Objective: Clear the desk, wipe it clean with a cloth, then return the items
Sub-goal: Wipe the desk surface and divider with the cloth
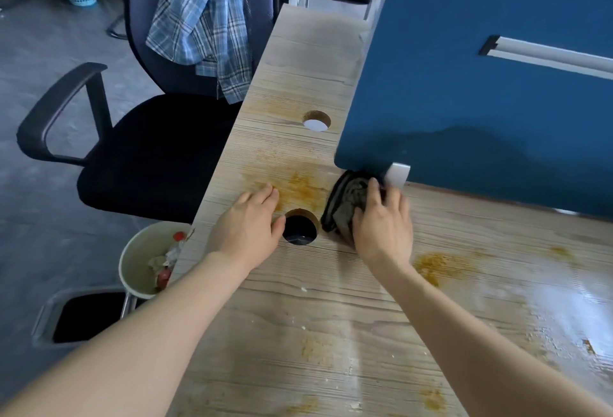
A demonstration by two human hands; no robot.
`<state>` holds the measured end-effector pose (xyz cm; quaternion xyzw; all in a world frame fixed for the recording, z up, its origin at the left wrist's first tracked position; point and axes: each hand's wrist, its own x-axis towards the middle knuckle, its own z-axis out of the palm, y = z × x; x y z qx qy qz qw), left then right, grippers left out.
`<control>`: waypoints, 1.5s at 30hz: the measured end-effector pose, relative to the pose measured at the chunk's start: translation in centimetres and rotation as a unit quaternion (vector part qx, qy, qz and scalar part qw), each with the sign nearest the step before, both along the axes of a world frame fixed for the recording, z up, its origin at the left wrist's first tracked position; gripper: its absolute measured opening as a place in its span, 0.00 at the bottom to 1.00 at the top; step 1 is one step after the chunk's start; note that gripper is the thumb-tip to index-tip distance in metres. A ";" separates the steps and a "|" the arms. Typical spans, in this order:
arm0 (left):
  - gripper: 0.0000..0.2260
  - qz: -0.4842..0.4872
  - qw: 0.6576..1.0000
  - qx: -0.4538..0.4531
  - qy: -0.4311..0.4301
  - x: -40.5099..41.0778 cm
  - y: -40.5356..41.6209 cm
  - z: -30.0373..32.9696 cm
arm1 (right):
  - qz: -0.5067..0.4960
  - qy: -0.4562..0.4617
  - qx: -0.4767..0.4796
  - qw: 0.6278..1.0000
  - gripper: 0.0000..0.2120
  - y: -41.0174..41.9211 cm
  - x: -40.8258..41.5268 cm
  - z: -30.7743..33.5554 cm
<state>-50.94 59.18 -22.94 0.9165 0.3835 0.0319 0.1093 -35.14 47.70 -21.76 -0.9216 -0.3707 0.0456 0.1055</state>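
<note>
Near edge of the pale wood-grain laminate desk (pixel 331 333): crumbs and dried orange stains. Your left hand (pixel 247 227) lies flat, fingers together, bracing beside the round cable hole (pixel 300 227). Your right hand (pixel 381 224) presses the dark folded cloth (pixel 343 207) under the far blue partition (pixel 481 85); judged best: scrub leftward over stains.

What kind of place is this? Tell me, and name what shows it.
Most likely an office workstation. A wood-grain desk with round cable holes stands against a blue partition screen, and a black swivel chair with a checked shirt draped over it stands beside it.
</note>
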 end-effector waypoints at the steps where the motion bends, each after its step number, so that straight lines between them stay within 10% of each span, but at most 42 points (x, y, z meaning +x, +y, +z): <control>1: 0.24 0.000 1.000 0.001 0.000 0.0 0.0 0.0 | -0.009 0.017 0.012 1.000 0.27 -0.4 -0.3 -0.1; 10: 0.24 -0.006 1.000 -0.005 -0.010 0.1 0.0 0.5 | 0.107 0.049 0.049 0.992 0.19 3.9 -0.1 1.0; 15: 0.24 -0.005 1.000 0.000 -0.012 -0.1 0.1 0.7 | -0.055 0.018 0.127 0.990 0.19 0.9 2.3 0.2; 30: 0.21 0.005 0.995 -0.057 -0.080 -2.1 1.7 0.9 | 0.163 0.077 -0.010 0.984 0.27 3.0 -3.8 0.2; 45: 0.24 0.065 0.990 -0.057 -0.112 -4.6 3.2 -1.8 | 0.106 0.110 -0.072 0.986 0.30 14.9 0.0 -0.4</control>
